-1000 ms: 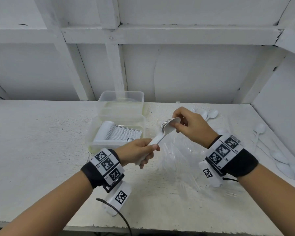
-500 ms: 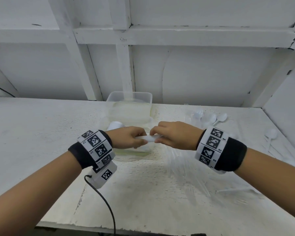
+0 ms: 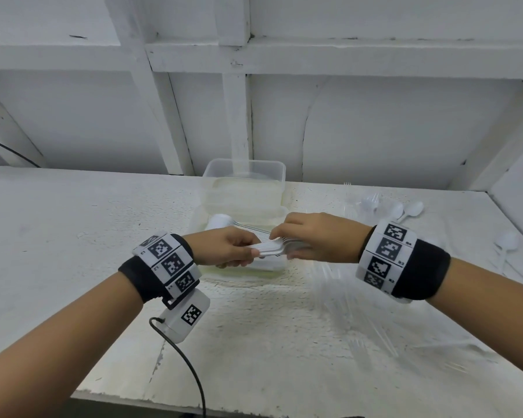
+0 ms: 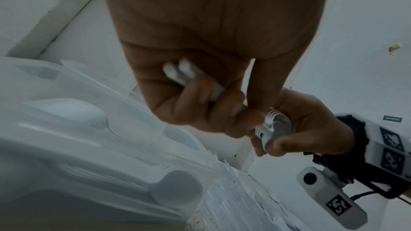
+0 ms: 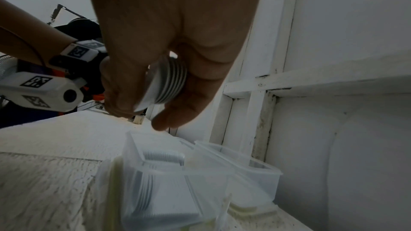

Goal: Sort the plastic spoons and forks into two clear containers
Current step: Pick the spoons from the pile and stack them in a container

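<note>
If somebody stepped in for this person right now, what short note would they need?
Left hand: grips the handle end of a stack of white forks.
Right hand: grips the tine end of the same stack, above the near container.
Done: near container already holds a stack of cutlery; far container looks empty.
Left: set this stack down, then sort the loose spoons on the table at right.

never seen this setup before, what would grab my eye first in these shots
First, the two hands meeting mid-frame: the left hand and right hand grip opposite ends of a nested stack of white plastic forks, held just above the near clear container, which already holds stacked cutlery. Behind it stands a second clear container. Loose white spoons lie scattered on the table to the right.
</note>
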Tool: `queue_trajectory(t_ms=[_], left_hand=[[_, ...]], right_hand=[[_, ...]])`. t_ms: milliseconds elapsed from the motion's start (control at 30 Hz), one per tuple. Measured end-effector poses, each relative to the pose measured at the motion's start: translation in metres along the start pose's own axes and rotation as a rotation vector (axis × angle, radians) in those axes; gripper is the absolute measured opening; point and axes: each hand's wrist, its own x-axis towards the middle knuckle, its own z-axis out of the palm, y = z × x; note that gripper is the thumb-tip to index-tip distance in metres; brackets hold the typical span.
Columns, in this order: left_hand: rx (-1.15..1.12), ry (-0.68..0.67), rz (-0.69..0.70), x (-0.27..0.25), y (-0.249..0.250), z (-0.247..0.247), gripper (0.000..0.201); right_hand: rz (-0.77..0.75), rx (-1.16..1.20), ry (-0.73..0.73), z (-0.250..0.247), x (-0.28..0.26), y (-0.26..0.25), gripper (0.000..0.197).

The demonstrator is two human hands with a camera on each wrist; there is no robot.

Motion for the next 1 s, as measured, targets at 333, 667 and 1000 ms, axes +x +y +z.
queue_trajectory(t_ms=[333, 667, 1000], left_hand=[[-0.042, -0.061, -0.044, 0.002, 0.004, -0.003, 0.019], [0.105, -0.062, -0.073, 0.006, 0.007, -0.002, 0.019], [0.283, 0.099, -0.034, 0.002, 0.002, -0.024, 0.013]], right_hand=[[-0.035, -0.058, 0.146, -0.004, -0.003, 0.0, 0.031], [0.116, 0.131, -0.028, -0.005, -0.003, -0.006, 0.031], [0.204, 0.393, -0.015, 0.0, 0.027, -0.005, 0.026]])
